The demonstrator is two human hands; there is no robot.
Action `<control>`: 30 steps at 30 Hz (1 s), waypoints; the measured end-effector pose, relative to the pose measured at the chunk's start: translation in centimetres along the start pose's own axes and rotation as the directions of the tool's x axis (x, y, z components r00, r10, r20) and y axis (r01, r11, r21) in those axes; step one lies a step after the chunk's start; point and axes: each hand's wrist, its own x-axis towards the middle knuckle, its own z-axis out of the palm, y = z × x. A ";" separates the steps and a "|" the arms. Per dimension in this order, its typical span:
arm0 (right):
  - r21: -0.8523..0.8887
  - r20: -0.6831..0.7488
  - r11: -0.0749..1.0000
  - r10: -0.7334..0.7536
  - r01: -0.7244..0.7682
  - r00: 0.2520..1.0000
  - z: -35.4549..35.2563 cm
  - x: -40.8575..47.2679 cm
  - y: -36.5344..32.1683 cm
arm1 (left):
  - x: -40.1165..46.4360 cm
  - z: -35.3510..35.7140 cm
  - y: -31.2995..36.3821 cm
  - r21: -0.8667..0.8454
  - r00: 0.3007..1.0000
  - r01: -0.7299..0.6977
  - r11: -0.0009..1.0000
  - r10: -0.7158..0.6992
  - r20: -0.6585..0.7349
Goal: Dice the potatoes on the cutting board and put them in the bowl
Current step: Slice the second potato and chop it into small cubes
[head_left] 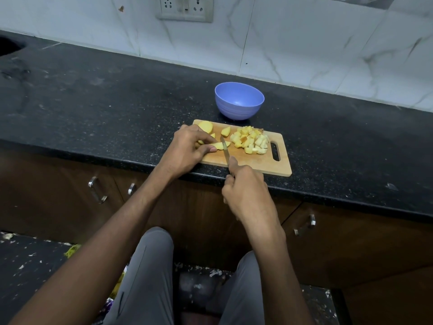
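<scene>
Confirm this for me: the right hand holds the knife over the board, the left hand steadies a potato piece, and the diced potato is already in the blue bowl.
One thing is wrong. The head view shows the blue bowl empty; the diced potato sits piled on the cutting board. The rest stands: the right hand holds the knife, and the left hand steadies a potato piece.

You have a matt wooden cutting board (257,165) on speckled black stone counter (117,109), a smooth blue plastic-looking bowl (239,106), and glossy marble-patterned wall tiles (304,43).

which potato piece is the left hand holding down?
The wedge at the knife blade, pinned under the left hand. The round half and small wedge behind it lie untouched.
</scene>
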 end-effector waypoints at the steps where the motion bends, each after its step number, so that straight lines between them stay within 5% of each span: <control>1: 0.032 0.000 0.999 0.010 -0.010 1.000 0.2 0.2 0.1 | 0.0 0.0 0.0 -0.009 1.000 0.003 1.000 -0.003 -0.003; 8: 0.303 -0.037 0.953 0.019 -0.007 0.999 0.1 -0.3 1.7 | -0.2 -0.3 0.0 -0.042 0.999 0.029 0.999 -0.030 -0.024; 21: 0.119 -0.089 0.988 -0.091 0.101 0.992 0.8 -2.1 0.9 | -0.1 -0.2 0.0 -0.062 0.999 0.045 0.997 -0.046 -0.021; 30: -0.008 0.042 1.000 -0.020 0.020 0.999 0.4 -1.1 -0.4 | 0.1 -0.2 0.3 -0.093 0.998 0.062 0.994 -0.063 -0.014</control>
